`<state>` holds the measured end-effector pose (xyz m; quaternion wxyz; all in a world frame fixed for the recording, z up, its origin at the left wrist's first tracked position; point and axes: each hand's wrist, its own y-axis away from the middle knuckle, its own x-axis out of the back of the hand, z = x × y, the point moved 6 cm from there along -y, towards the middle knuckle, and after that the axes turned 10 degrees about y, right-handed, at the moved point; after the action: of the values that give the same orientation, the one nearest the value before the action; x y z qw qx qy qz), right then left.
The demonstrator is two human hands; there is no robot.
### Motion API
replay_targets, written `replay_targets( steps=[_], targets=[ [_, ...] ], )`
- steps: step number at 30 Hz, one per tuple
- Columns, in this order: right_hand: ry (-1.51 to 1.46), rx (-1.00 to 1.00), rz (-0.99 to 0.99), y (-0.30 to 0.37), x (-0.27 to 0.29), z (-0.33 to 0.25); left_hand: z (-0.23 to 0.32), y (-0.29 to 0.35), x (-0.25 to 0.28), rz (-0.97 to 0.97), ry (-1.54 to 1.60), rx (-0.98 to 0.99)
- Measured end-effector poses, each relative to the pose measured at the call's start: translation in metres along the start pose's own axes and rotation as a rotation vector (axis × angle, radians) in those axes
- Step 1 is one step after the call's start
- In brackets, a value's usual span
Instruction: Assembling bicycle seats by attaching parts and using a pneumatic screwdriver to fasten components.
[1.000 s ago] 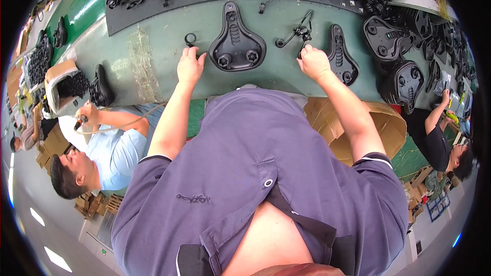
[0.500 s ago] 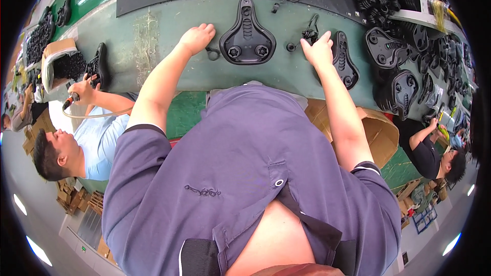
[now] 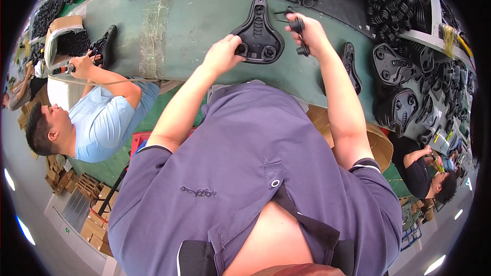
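A black bicycle saddle base (image 3: 260,25) lies on the green table in front of me, narrow end away, with round mounts at its wide end. My left hand (image 3: 223,55) is at the base's left wide corner, thumb and fingers closed around a small dark piece beside the left mount; I cannot tell whether it is loose or part of the base. To the right of the base, my right hand (image 3: 311,35) is raised and closed on a black bracket part (image 3: 300,33) with thin prongs and a rounded end. Its exact shape is partly hidden by the fingers.
Another slim black saddle part (image 3: 349,66) lies beyond my right forearm. More saddle bases (image 3: 394,61) and a heap of black rings (image 3: 378,5) are at the right. At left a co-worker (image 3: 97,117) holds a power tool (image 3: 64,69) near an open box (image 3: 69,25).
My right hand has picked up the black bracket part from the table and brought it near the base. My left hand has moved right to the base's corner; the small ring beside it no longer shows there.
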<state>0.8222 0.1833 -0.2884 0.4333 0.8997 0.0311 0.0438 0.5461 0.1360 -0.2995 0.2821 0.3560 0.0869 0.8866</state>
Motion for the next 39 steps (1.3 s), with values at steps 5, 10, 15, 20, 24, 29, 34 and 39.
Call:
replay_targets(
  steps=[5,10,15,20,24,29,34,39],
  targets=[
    [0.58,-0.079,0.07,-0.06,-0.034,-0.016,-0.002,-0.01,-0.005,-0.028,-0.02,0.039],
    [1.16,0.257,0.226,-0.037,-0.099,-0.03,-0.018,-0.011,-0.003,0.016,0.124,0.056],
    [1.077,0.268,0.406,-0.032,-0.112,0.008,-0.026,-0.015,-0.008,-0.035,0.15,0.073],
    [1.127,0.536,0.515,-0.012,-0.103,0.017,-0.019,-0.03,0.016,0.369,0.325,-0.06],
    [1.024,0.602,0.587,-0.026,-0.106,0.032,-0.009,-0.071,-0.014,0.41,0.091,0.096],
    [1.001,0.645,0.702,-0.023,-0.095,0.026,-0.008,-0.082,-0.015,0.465,0.103,0.063],
    [0.851,0.592,0.327,-0.003,-0.043,0.027,-0.055,-0.077,-0.023,0.031,0.755,0.638],
    [1.263,0.467,0.924,0.059,0.142,0.089,-0.083,-0.018,-0.046,-0.158,0.873,0.777]
  ],
)
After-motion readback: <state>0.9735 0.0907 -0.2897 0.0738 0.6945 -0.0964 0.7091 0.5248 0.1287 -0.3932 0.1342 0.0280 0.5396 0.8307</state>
